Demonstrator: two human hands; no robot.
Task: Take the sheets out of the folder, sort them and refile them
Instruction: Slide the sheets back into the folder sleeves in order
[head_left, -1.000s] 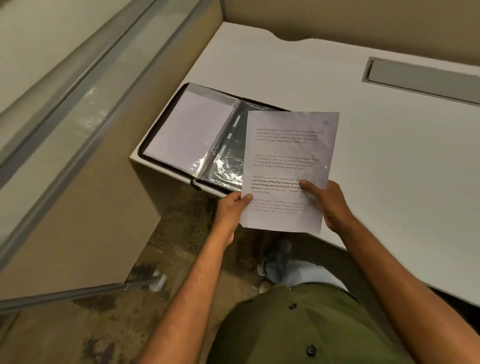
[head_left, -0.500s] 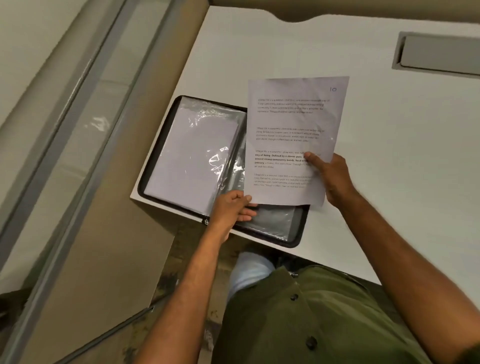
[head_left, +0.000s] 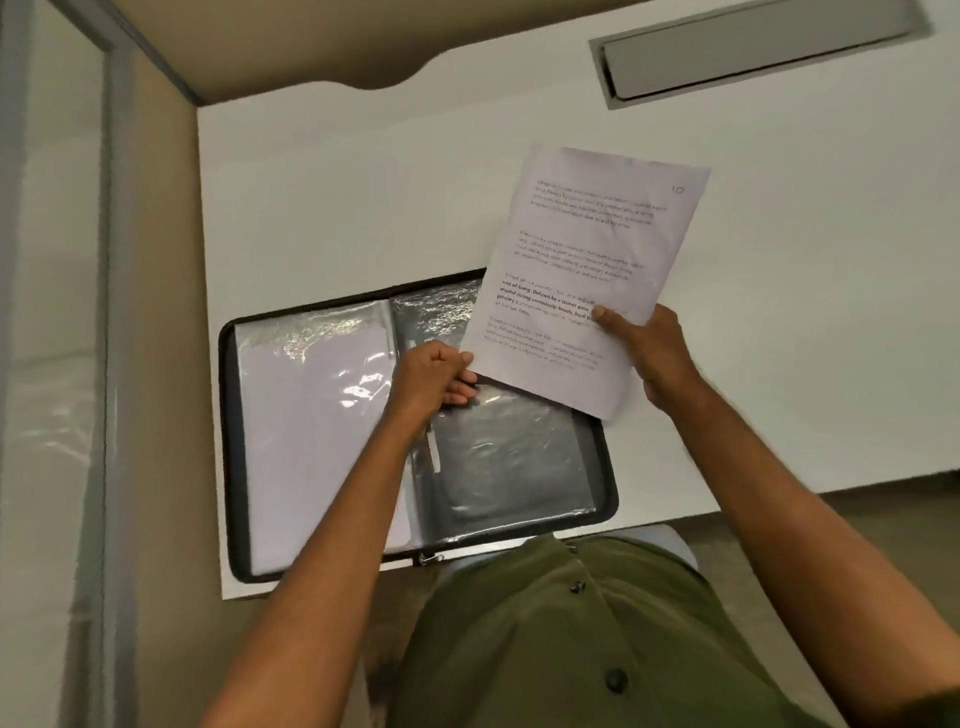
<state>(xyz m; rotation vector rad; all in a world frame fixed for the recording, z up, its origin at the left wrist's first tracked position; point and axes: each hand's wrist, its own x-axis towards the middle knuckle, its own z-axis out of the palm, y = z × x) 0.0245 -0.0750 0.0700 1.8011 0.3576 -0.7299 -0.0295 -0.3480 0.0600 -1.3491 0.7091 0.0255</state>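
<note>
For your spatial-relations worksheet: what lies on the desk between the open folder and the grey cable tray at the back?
In the head view, only bare white desk lies between the folder and the cable tray; the held sheet hangs over that stretch.

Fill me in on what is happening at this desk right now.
A person stands at a white desk with a black zip folder lying open at its near edge. Both hands hold one printed sheet above the folder's right side: the left hand pinches its lower left corner, the right hand grips its lower right edge. The folder's right plastic sleeve looks empty, while the left sleeve holds white paper. No sorted pile shows on the desk.
</note>
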